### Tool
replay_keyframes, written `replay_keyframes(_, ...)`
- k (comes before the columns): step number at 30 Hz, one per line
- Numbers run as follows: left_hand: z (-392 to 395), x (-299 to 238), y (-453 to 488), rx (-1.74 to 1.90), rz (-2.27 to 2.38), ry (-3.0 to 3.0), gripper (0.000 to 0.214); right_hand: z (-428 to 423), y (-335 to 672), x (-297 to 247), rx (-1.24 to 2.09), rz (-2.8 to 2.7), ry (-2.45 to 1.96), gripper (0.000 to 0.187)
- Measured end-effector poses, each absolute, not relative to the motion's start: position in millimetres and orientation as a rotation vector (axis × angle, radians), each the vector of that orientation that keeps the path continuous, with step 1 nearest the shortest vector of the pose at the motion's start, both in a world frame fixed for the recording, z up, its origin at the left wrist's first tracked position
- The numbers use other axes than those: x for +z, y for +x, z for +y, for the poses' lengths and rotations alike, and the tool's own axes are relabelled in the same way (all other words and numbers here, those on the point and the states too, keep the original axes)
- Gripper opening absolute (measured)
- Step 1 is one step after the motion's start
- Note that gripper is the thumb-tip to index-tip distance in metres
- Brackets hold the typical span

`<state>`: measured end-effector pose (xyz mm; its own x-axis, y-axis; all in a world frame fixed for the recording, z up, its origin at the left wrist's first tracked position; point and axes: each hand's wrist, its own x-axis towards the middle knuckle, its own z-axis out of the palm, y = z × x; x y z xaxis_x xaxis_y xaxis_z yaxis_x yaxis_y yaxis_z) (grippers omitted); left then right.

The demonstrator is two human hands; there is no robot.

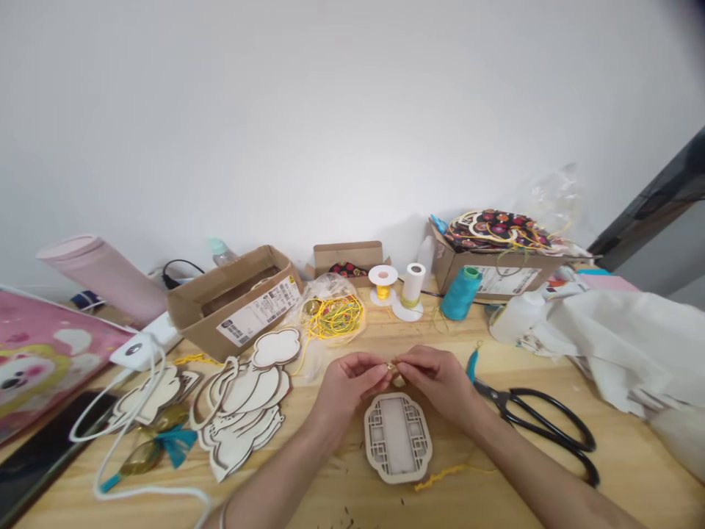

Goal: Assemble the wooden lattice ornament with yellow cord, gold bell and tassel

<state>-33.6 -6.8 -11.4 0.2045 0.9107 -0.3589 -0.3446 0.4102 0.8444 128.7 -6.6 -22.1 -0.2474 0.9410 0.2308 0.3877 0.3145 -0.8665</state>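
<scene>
A left forearm point(275, 485) and a right forearm point(545, 477) show bare, long and slim, narrowing toward the wrists. Each ends in an equally bare hand with slender, tapering fingers: the left hand point(346, 386) and the right hand point(438, 382). Well below the left hand, toward the elbow, a thin pale bangle point(223, 514) circles the arm, its material too small to tell

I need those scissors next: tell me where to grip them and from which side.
Grip the black handle loops, coming from the right: the scissors lie flat on the wooden table, loops outward, with the blades pointing toward the right hand.
</scene>
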Motion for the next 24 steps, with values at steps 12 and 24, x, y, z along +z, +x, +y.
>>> replay_keyframes(12, -3.4, -11.6, -34.3, 0.982, 0.972, 0.645, 0.023, -8.9, 127.1, -19.0, 0.785, -1.957, -1.216, 0.022)
replay_keyframes(24, -3.4, -15.0, -33.8, 0.953, 0.971, 0.711, 0.019, -8.2, 128.9, -21.5, 0.770, -1.960, -1.185, 0.021)
